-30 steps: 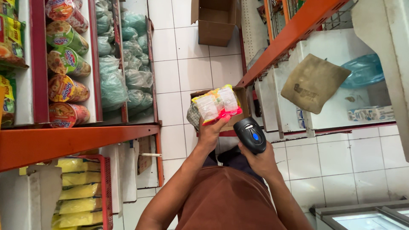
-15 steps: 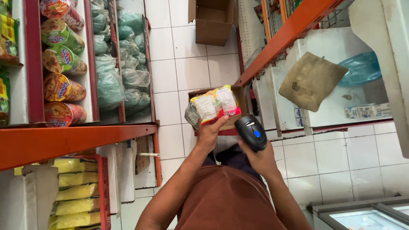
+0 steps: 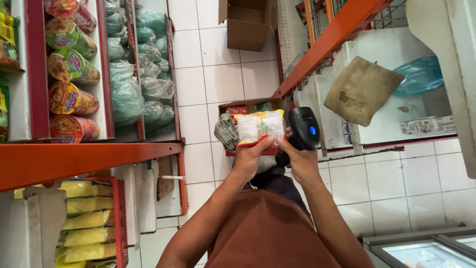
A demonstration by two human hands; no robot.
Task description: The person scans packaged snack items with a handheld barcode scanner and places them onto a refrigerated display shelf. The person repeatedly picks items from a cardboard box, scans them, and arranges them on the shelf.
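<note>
My left hand (image 3: 250, 156) is clamped on a soft snack packet (image 3: 260, 127), thumb over its lower edge, holding it up in front of me. My right hand (image 3: 297, 154) is closed around the grip of a black handheld scanner (image 3: 303, 128), whose head sits just right of the packet and touches its edge. Judging by that, the packet is lifted and presented, but I cannot tell whether the scan has registered; putting it away is left. Just behind the packet an open cardboard box (image 3: 250, 106) sits on the tiled floor. Left of the packet stand shelves of cup noodles (image 3: 69, 64).
</note>
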